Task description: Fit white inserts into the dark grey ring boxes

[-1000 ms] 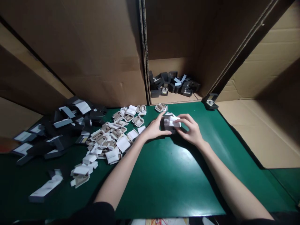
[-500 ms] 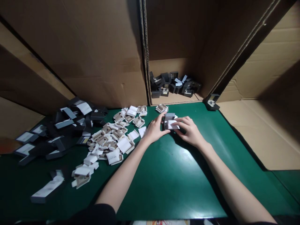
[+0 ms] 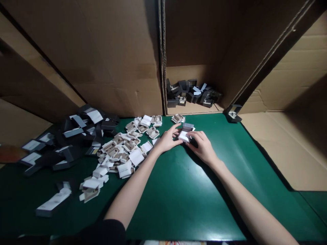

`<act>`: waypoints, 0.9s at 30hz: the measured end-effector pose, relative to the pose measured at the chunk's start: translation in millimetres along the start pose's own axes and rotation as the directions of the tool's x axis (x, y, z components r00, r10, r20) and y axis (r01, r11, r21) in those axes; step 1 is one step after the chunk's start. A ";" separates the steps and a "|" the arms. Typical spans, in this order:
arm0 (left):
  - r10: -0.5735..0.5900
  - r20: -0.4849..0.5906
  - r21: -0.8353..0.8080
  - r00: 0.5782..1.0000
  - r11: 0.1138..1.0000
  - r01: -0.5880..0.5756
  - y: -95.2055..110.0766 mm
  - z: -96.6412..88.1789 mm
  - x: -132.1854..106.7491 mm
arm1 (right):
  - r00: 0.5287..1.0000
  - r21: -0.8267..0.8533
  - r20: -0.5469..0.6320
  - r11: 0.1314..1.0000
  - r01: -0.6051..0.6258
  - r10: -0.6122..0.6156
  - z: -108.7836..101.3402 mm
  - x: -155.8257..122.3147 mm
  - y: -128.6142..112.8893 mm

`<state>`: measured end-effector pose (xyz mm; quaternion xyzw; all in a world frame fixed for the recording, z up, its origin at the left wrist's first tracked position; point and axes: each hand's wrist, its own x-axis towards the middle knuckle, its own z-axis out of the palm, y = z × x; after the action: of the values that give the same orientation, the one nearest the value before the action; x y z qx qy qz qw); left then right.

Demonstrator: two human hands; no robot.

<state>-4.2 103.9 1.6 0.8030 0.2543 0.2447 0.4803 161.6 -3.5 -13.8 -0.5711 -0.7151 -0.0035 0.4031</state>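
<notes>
Both hands meet over a small dark box (image 3: 187,127) with a white insert (image 3: 184,136) at the far middle of the green mat (image 3: 184,197). My left hand (image 3: 167,139) grips the box's left side, fingers curled round it. My right hand (image 3: 203,146) pinches the white insert at the box's front. The box rests on or just above the mat; I cannot tell which.
A heap of white and tan inserts (image 3: 122,149) lies left of my hands. Dark box shells (image 3: 68,136) are piled at the far left. Several finished dark boxes (image 3: 191,93) sit inside an open carton behind. One open box (image 3: 233,114) stands at the carton's right corner. Cardboard walls surround the mat.
Both hands and the box have shifted slightly away from me and up the mat. The white insert sits lower in the box than before.
</notes>
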 end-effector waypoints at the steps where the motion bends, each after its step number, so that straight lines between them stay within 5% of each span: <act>1: 0.004 0.001 0.012 1.000 1.000 -0.004 0.1 -0.2 -0.4 | 1.000 0.009 0.000 1.000 -0.004 0.004 -1.0 0.3 -0.7; 7: -0.016 -0.040 0.181 0.999 0.983 0.023 -0.4 4.8 -2.1 | 0.998 0.077 -0.022 0.995 -0.065 0.067 -2.2 1.9 -7.8; 17: -0.022 -0.037 0.217 0.999 0.976 0.030 -0.8 4.0 -1.5 | 0.984 0.109 -0.120 0.987 -0.120 0.133 -3.5 4.7 -12.5; 27: -0.041 -0.061 0.289 0.997 0.956 0.057 -0.7 5.8 -2.8 | 0.994 0.057 -0.015 0.993 -0.108 0.109 -3.1 3.7 -10.3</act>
<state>-2.8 98.7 -1.9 0.8512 0.3205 0.2145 0.3560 154.9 -5.5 -4.8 -0.5975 -0.6792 0.0330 0.4249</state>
